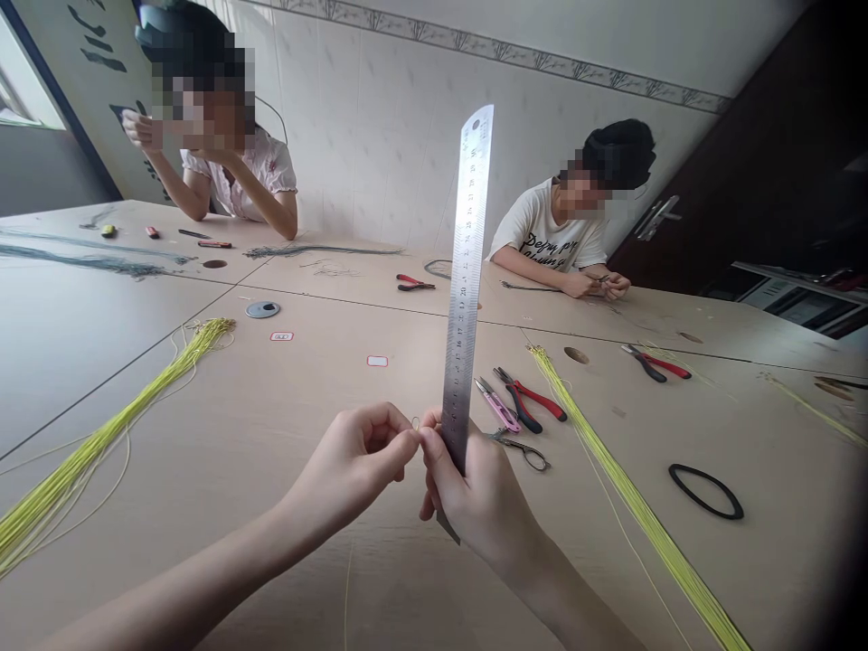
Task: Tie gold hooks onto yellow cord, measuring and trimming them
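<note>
My right hand [478, 493] grips the lower end of a steel ruler [467, 271], which stands nearly upright above the table. My left hand [359, 461] is closed in a pinch right beside it, thumb and forefinger meeting the right hand's fingertips around a tiny ring or loop [415, 422] that is too small to name. A thin yellow thread [347, 579] hangs below the hands.
Yellow cord bundles lie left [101, 443] and right [624, 493]. Red pliers [533, 400], pink snips [497, 404], small scissors [525, 449] and a black rubber band [705, 491] lie right of my hands. Two other people sit at the far side [231, 172] [562, 235].
</note>
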`<state>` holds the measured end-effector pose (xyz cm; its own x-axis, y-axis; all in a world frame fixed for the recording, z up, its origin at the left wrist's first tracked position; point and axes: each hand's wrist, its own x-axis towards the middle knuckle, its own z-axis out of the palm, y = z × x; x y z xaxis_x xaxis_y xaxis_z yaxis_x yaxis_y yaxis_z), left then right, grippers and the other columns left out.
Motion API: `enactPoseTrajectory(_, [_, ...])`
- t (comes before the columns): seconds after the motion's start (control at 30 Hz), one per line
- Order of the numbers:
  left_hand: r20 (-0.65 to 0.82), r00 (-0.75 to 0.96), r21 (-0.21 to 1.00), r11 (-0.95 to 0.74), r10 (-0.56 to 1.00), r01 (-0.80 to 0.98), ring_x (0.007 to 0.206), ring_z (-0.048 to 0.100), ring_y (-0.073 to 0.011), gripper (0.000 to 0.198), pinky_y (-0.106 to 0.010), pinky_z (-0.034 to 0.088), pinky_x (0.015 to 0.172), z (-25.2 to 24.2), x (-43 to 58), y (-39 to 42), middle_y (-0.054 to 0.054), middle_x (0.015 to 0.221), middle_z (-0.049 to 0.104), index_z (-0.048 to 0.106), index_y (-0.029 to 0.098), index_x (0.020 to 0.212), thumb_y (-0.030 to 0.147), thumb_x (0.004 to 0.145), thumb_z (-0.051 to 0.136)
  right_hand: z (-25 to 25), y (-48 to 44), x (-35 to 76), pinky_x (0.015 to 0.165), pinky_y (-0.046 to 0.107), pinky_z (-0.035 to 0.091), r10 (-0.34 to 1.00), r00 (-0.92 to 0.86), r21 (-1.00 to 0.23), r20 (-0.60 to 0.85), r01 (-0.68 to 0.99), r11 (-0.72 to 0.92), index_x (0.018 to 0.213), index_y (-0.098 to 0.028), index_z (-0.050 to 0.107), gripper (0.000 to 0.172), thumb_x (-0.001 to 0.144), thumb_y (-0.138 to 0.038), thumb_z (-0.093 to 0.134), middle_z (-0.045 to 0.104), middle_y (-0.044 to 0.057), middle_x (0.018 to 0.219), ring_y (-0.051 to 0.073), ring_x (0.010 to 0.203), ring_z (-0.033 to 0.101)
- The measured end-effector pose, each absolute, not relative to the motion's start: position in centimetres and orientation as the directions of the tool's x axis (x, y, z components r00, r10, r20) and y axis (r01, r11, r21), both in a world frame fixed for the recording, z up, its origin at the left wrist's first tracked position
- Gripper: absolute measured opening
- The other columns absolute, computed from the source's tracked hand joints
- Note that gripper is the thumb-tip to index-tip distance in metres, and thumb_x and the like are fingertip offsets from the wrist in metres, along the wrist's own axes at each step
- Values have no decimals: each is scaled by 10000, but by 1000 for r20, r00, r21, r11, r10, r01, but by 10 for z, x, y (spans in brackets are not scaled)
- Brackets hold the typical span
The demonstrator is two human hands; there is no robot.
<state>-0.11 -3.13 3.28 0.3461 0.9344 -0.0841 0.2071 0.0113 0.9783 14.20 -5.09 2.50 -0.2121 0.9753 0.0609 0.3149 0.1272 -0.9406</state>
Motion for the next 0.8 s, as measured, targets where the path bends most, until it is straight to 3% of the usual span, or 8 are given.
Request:
enactPoseTrajectory(0.3, [-24,354,977,-53,935,206,477,374,-73,190,-188,272,447,32,0,-31,63,496,446,521,157,644,253,805,489,15,-50,143,377,130,448,974,-183,-924,138,332,193,842,-227,432,190,928,-376,350,404,-89,534,52,398,481])
enactPoseTrajectory(0.57, [25,305,981,-82,952,176,476,376,-80,217,-191,296,456,29,-2,-31,63,478,437,486,172,623,267,818,479,10,-49,141,379,195,513,983,-106,-962,150,213,169,838,-236,439,212,916,-422,377,365,-97,542,56,390,421])
enactPoseTrajectory(0.8, [151,262,925,-229,953,302,484,367,-87,199,-206,298,469,29,1,-34,62,495,408,480,178,629,263,809,468,24,-50,141,344,238,528,994,-109,-999,-15,-36,-19,820,-217,427,252,860,-459,487,325,-118,515,44,355,367])
